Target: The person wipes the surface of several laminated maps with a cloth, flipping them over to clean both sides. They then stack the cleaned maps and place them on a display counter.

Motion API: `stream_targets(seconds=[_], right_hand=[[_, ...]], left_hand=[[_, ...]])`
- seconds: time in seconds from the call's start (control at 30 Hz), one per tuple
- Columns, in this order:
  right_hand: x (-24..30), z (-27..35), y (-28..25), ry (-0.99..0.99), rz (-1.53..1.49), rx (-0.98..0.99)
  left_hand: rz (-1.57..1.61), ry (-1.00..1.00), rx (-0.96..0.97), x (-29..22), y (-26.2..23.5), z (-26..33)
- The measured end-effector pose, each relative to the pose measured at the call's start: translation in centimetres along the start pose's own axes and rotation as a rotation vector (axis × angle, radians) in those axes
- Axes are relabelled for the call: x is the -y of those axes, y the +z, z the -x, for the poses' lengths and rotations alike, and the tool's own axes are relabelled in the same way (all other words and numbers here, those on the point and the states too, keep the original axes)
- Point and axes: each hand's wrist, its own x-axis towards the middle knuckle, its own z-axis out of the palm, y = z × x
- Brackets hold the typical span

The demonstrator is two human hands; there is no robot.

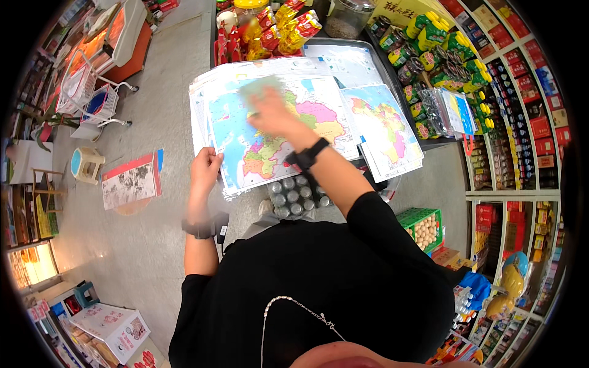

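Note:
A colourful printed map [316,113] lies on top of a stack of large sheets in front of me. My right hand [270,115] reaches over its middle and presses a greenish cloth [261,88], smeared by motion, against its upper part. At the left edge of the stack is my left hand [207,167], its thumb and fingers pinched together at the sheet's border. Whether it grips one sheet or several I cannot tell. To the right of the stack, a second, smaller map [385,122] lies on more sheets.
Snack bags [267,34] and a large jar [348,17] stand behind the maps. Jars and bottles [429,58] crowd the right. Below the table edge sit packed cans [293,197] and a green egg crate [423,228]. A stool [88,164] and a trolley [92,98] stand left.

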Motion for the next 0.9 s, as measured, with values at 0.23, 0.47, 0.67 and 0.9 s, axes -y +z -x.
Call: stream_targets(seconds=[0.23,0.47,0.67,0.9], right_hand=[[-1.6,-2.6,0.5,-0.188,0.012,0.070],[-9.7,-0.1,-2.3,0.494,0.165,-0.025],[3.0,-2.4,1.9,-0.240,-0.070,0.075],[-1.9,-2.4,-0.6,-0.135,0.005,0.039]], left_hand=[[-0.009,0.026,0.033,0.6,-0.2,-0.2],[-0.056,0.048,-0.005,0.4,0.2,0.0],[-0.058,0.033,-0.021,0.6,0.2,-0.1],[-0.081,0.038,-0.016,1.2,-0.2,-0.2]])
